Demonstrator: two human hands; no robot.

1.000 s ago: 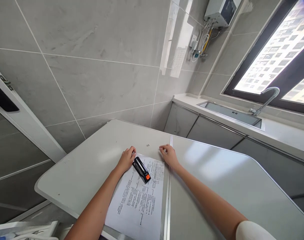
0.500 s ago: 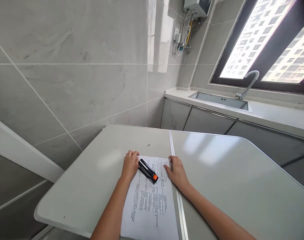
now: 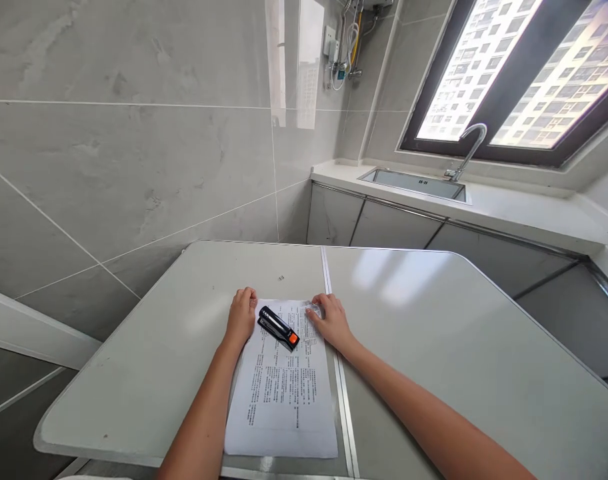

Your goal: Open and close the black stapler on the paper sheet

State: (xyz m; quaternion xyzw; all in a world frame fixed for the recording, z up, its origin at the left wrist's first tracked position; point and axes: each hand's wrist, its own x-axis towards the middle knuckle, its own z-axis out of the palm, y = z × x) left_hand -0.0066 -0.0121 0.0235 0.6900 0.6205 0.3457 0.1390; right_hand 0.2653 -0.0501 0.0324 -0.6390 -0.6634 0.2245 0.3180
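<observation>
A small stack of printed paper (image 3: 279,427) lies on the pale folding table, its text running sideways. Across its upper part rests a black stapler (image 3: 279,328) with an orange end piece, set diagonally and touched by neither hand. My left hand (image 3: 242,316) is at the upper left edge of the paper, fingers curled and closed against that edge. At the upper right corner, my right hand (image 3: 331,321) lies with thumb and fingers apart, the thumb over the print. A few tiny staples (image 3: 281,278) sit beyond the paper.
A metal strip (image 3: 341,393) divides the folding table (image 3: 434,347) just right of the paper. Grey tiled wall (image 3: 184,167) stands behind. At the back right are a counter with a sink (image 3: 414,183), a faucet (image 3: 469,157) and a window.
My view has shifted, so the table and hands sit further left and slightly higher. More of the paper's near edge shows. Both hands stay at its sides, and the stapler keeps its place.
</observation>
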